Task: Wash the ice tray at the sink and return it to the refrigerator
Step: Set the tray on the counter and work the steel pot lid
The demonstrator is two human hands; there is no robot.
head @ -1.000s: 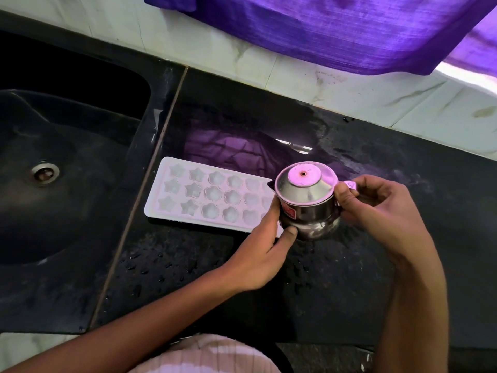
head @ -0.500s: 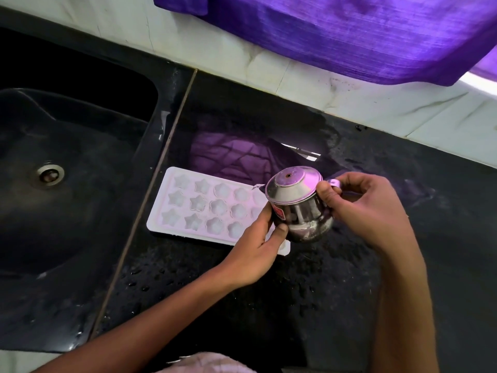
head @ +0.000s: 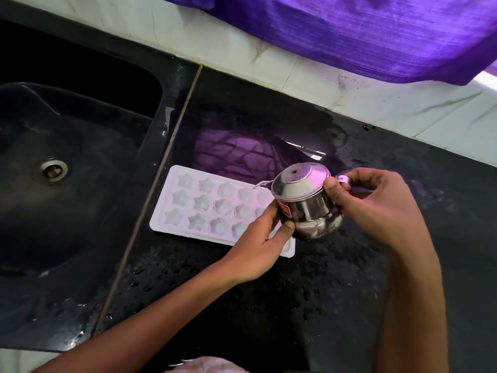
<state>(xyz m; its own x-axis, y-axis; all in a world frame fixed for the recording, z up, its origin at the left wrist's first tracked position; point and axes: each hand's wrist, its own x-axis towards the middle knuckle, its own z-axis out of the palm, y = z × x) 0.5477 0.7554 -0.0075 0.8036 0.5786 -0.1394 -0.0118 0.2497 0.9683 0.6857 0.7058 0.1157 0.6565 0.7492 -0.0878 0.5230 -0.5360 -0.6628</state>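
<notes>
pot point(head: 306, 211): shiny metal | ice tray point(head: 204, 205): matt plastic | counter point(head: 269, 305): dark glossy stone | curtain point(head: 349, 30): cloth

White ice tray point(head: 207, 208): flat on the wet black counter point(head: 269, 305), just right of the sink point(head: 80, 157). Star- and flower-shaped cells face up. Long axis runs about 10 to 4 o'clock. Its 4 o'clock end is partly hidden.
</notes>
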